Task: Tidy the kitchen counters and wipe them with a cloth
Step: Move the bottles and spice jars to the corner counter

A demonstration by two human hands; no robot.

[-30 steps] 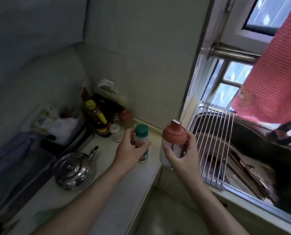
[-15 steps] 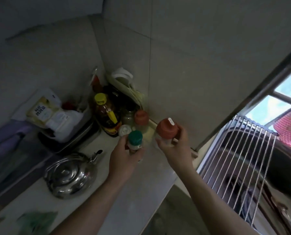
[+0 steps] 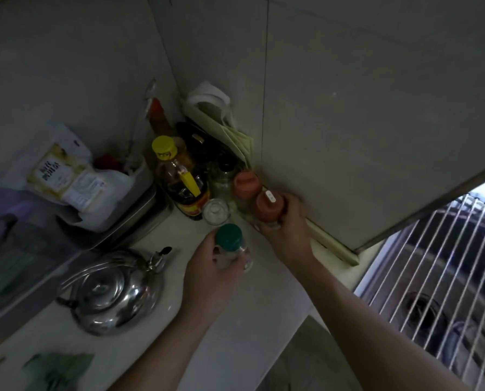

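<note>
My left hand (image 3: 213,275) grips a small clear jar with a green lid (image 3: 228,235), held over the white counter (image 3: 244,306). My right hand (image 3: 287,224) is closed on a red-capped bottle (image 3: 269,206), pressed close to the wall in the corner, right beside a second red-capped bottle (image 3: 246,183). Whether the held red-capped bottle rests on the counter is hidden by my fingers. No cloth is in either hand.
The corner is crowded: a yellow-capped oil bottle (image 3: 179,179), a small clear-lidded jar (image 3: 215,211), dark bottles and a pale bag behind. A steel kettle (image 3: 111,294) sits left, a metal tray (image 3: 128,218) with packets beyond it. A wire rack (image 3: 438,266) covers the sink, right.
Both hands have moved forward into the corner. The red-capped bottle has gone from mid-air to beside the other red-capped bottle at the wall. The view has tilted down and left.
</note>
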